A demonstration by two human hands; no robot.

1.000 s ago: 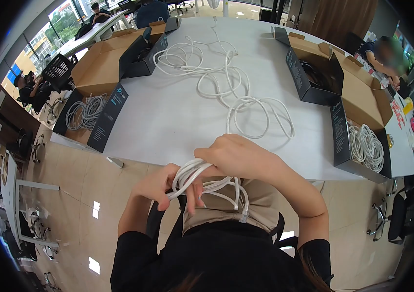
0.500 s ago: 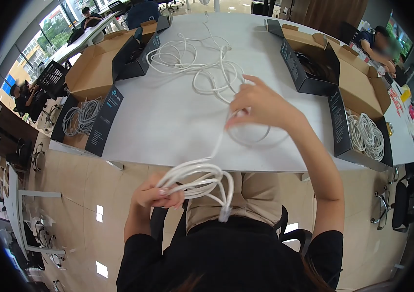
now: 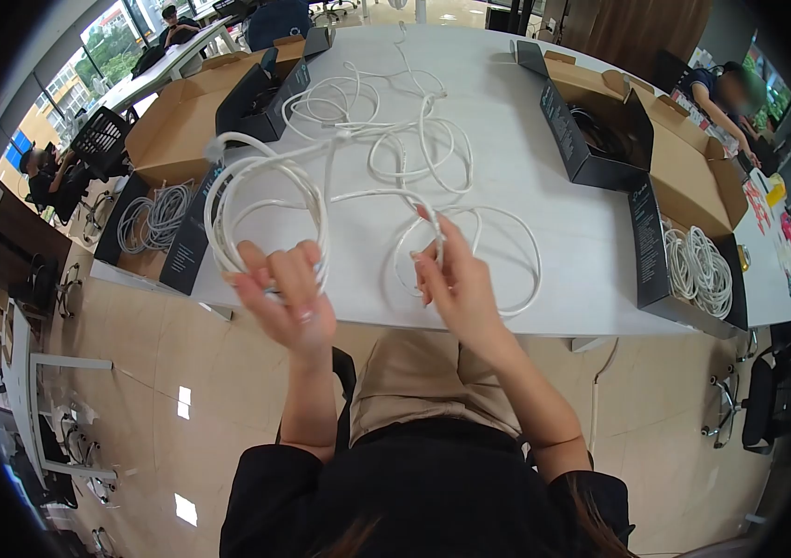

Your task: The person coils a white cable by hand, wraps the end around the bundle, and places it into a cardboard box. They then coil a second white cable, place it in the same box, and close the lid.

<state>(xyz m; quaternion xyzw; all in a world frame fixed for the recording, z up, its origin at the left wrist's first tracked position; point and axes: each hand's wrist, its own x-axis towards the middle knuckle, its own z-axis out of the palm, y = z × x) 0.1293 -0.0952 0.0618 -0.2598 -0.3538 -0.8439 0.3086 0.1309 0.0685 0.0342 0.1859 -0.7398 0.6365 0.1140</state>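
My left hand (image 3: pixel 286 293) is closed around a coil of white network cable (image 3: pixel 216 214), raised over the front left of the table. A clear plug (image 3: pixel 215 149) sticks out at the top of the coil. From the coil, a strand runs across to my right hand (image 3: pixel 459 284), whose fingers pinch it near the table's front edge. Past my right hand, a loose loop (image 3: pixel 539 265) of the cable curves over the tabletop. More tangled white cable (image 3: pixel 470 172) lies on the table beyond both hands.
On the left, an open black box (image 3: pixel 186 251) holds grey-white cables, with another black box (image 3: pixel 284 112) behind it. At right stand a box (image 3: pixel 649 251) of white cables and a box (image 3: pixel 582 167) of dark cables. A person (image 3: pixel 721 102) sits at the far right.
My left hand has lifted the coil from above my lap to over the table. My right hand has come down and nearer, and the loop beside it now spreads on the table.
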